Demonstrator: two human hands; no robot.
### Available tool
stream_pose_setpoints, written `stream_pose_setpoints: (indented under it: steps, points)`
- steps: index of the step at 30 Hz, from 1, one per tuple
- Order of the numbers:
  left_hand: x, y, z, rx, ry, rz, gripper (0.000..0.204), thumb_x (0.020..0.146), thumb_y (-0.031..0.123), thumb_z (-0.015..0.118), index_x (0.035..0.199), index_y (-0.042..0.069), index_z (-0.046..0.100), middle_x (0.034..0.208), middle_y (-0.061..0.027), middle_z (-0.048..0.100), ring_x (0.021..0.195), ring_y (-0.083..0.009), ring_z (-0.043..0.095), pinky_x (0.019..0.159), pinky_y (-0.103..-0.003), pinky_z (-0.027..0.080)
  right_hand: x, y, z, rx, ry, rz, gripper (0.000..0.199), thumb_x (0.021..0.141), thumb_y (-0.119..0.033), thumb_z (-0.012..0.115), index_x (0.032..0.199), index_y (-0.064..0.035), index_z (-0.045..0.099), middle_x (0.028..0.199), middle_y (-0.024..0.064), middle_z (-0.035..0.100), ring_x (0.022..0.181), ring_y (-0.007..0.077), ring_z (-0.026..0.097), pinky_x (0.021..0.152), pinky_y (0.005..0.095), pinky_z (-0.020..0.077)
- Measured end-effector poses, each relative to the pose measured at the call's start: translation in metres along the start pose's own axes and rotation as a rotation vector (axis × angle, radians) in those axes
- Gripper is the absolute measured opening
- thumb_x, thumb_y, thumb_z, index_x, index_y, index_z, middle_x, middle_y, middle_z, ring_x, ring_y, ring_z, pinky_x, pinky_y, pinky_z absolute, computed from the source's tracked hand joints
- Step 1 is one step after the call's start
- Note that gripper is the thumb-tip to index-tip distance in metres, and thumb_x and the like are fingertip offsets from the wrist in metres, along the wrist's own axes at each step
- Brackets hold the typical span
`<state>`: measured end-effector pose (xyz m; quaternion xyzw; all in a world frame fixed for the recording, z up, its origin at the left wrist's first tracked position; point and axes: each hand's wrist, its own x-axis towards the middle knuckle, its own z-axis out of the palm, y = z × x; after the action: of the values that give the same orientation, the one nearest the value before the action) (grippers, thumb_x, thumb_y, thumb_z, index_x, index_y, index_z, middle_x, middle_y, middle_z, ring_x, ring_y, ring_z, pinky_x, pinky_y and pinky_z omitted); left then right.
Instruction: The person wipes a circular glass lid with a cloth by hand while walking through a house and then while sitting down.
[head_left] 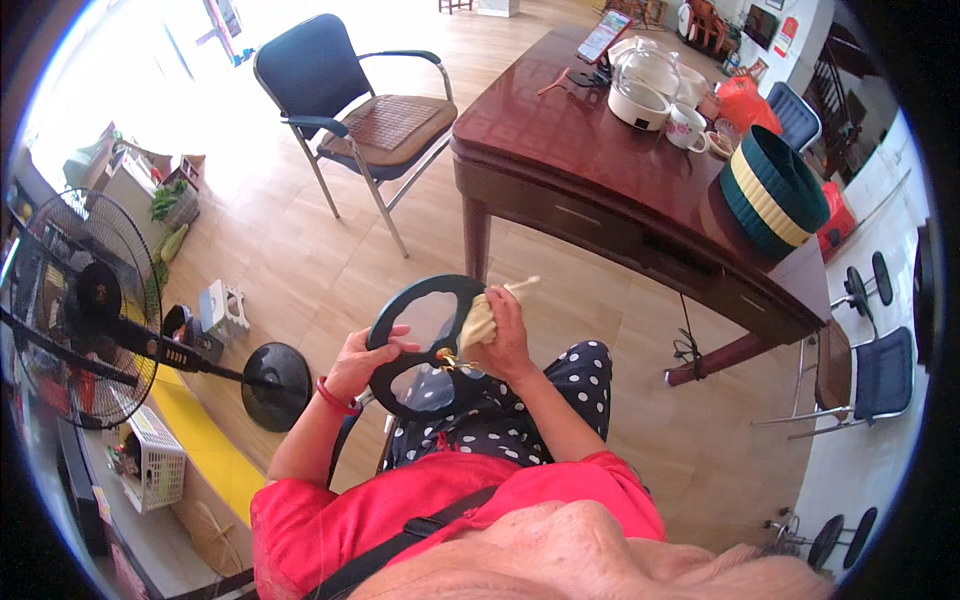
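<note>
In my lap area I hold a round dark ring-shaped frame (392, 318) with a crossbar and large see-through openings, tilted above my knees. My left hand (354, 364) grips its left rim, thumb over the front. A small gold-coloured piece (446, 355) sits at the crossbar. My right hand (511, 345) is closed on a cream bundle of cord or strips (479, 322) at the frame's right rim. One loose cream end sticks out beyond my fingers. The bundle and my right hand cover part of the rim.
Ahead right stands a dark red table (540, 125) bearing a green-and-cream woven basket (752, 190), a glass-lidded pot (638, 103), a floral mug (685, 128) and a phone (603, 37). A chair (385, 130) is ahead, a pedestal fan (95, 290) at left.
</note>
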<state>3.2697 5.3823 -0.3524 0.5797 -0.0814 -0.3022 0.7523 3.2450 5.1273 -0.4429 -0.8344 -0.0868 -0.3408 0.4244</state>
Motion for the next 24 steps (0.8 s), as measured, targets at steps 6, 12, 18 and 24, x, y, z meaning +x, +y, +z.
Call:
stream_pose_setpoints:
  steps: [6, 12, 18, 24]
  points:
    - [0.006, -0.010, -0.010, -0.066, -0.002, -0.049, 0.038, 0.086, 0.010, 0.059, 0.120, -0.007, 0.050, 0.100, -0.0236, 0.065, 0.089, -0.0262, 0.066, 0.081, -0.034, 0.053, -0.017, 0.002, 0.002, -0.079, -0.182, -0.201, 0.067, 0.070, -0.025, 0.075, 0.127, -0.0039, 0.048, 0.133, 0.0198, 0.042, 0.125, 0.0384, 0.040, 0.103, 0.0457, 0.0355]
    - [0.004, -0.017, 0.003, -0.113, 0.108, -0.155, 0.038, 0.086, 0.007, 0.054, 0.120, -0.008, 0.047, 0.098, -0.0273, 0.064, 0.086, -0.0285, 0.066, 0.080, -0.035, 0.054, -0.073, -0.012, 0.016, 0.091, -0.185, 0.032, 0.054, 0.075, -0.015, 0.071, 0.122, 0.0028, 0.051, 0.132, 0.0187, 0.042, 0.125, 0.0388, 0.040, 0.104, 0.0450, 0.0348]
    - [0.012, -0.023, 0.016, -0.119, 0.083, -0.153, 0.039, 0.085, 0.003, 0.053, 0.121, -0.009, 0.046, 0.098, -0.0251, 0.065, 0.087, -0.0288, 0.066, 0.079, -0.036, 0.055, -0.024, 0.005, -0.005, -0.115, -0.035, 0.034, 0.052, 0.076, -0.015, 0.067, 0.124, -0.0060, 0.052, 0.124, 0.0173, 0.045, 0.113, 0.0355, 0.045, 0.097, 0.0417, 0.0381]
    - [0.012, -0.021, 0.016, -0.097, 0.143, -0.122, 0.039, 0.081, 0.001, 0.052, 0.118, -0.011, 0.046, 0.097, -0.0272, 0.064, 0.087, -0.0325, 0.066, 0.078, -0.039, 0.055, -0.030, 0.002, 0.012, -0.122, -0.011, 0.018, 0.041, 0.081, -0.018, 0.060, 0.121, -0.0088, 0.053, 0.108, 0.0164, 0.050, 0.100, 0.0366, 0.050, 0.087, 0.0448, 0.0423]
